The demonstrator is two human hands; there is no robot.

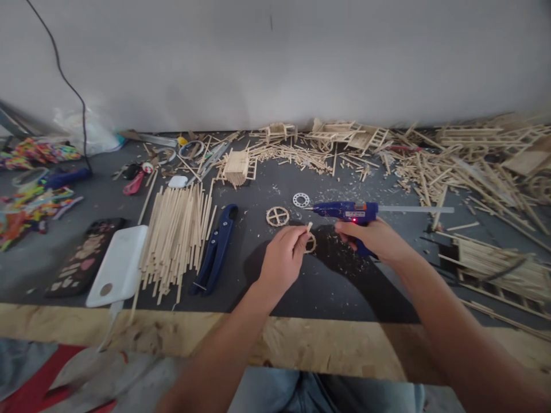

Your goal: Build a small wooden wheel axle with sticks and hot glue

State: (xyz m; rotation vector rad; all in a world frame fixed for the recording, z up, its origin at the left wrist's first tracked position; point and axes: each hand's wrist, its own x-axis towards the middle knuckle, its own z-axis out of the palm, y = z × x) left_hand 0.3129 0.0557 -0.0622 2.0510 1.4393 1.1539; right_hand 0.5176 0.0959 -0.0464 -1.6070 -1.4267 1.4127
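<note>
My left hand (282,255) pinches a short wooden stick piece (309,227) just above a small wooden ring (310,243) lying on the dark mat (327,281). My right hand (375,238) grips a blue hot glue gun (344,211) with its red light on; its nozzle points left, toward the stick piece. A clear glue stick (415,210) juts out of the gun's back. A wooden spoked wheel (278,216) and a white plastic ring (301,200) lie just beyond my hands.
A bundle of long wooden sticks (178,235) and a blue cutter (217,246) lie to the left, next to a white phone-like slab (119,265) and a dark phone case (86,255). Stick scraps and small frames (473,166) crowd the back and right. Colourful clutter (30,189) sits far left.
</note>
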